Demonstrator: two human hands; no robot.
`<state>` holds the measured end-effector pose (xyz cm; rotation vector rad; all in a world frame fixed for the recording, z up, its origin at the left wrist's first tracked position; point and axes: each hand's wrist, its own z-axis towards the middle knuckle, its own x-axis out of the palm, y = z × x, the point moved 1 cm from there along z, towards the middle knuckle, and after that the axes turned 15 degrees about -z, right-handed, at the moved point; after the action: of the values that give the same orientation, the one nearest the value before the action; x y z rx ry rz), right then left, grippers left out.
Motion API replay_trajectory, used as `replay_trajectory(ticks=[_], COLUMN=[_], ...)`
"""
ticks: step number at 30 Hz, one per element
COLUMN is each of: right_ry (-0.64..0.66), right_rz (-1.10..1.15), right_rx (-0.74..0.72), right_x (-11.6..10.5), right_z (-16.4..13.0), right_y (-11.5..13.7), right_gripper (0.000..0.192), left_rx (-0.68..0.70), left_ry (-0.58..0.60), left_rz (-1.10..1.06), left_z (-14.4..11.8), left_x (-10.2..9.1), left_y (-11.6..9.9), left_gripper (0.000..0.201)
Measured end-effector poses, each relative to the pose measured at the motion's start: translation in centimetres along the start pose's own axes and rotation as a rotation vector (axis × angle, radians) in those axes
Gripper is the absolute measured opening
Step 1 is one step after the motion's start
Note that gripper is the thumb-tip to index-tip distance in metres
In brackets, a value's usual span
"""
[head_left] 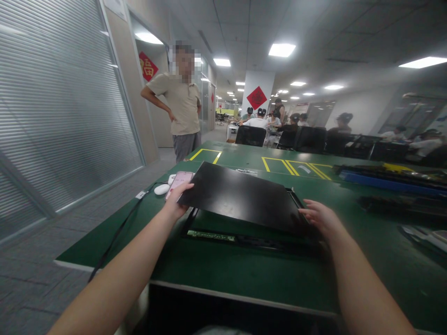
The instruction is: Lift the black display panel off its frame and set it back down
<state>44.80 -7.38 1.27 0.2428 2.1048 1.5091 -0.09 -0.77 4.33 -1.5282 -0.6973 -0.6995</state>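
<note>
A thin, glossy black flat panel [240, 193] is tilted above a dark rectangular frame [275, 244], its left side raised. My left hand [177, 204] pinches the panel at its left edge, thumb on top. At the opposite end, my right hand [321, 218] has its fingers against the panel's right edge, close to the frame's side; its thumb is hidden. Beneath the panel's near edge, a narrow green circuit-board strip [211, 236] shows inside the frame. The panel covers most of the frame's inside.
On the green table [244, 272], a pink-screened phone [179, 179] and a white rounded device [161, 189] lie left, near a black cable [120, 228]. Blue and black strips [391, 184] lie at right. One person [185, 107] stands beyond; several others sit farther back.
</note>
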Motion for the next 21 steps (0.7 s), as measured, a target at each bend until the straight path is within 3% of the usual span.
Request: replay_trajectory(ticks=[10,21], right_ry=[-0.111,-0.192], right_rz=[-0.054,-0.154], right_rx=[-0.017,-0.086], right_x=[0.5,0.2], right_z=[-0.2,0.3], right_y=[0.1,-0.4], right_gripper=[0.022,0.024], left_rx=[0.008,0.02], left_ry=[0.069,0.067], left_rz=[0.046,0.068], left_z=[0.7,0.8], left_x=[-0.8,-1.0], left_y=[0.5,0.8], left_gripper=[0.031,0.042])
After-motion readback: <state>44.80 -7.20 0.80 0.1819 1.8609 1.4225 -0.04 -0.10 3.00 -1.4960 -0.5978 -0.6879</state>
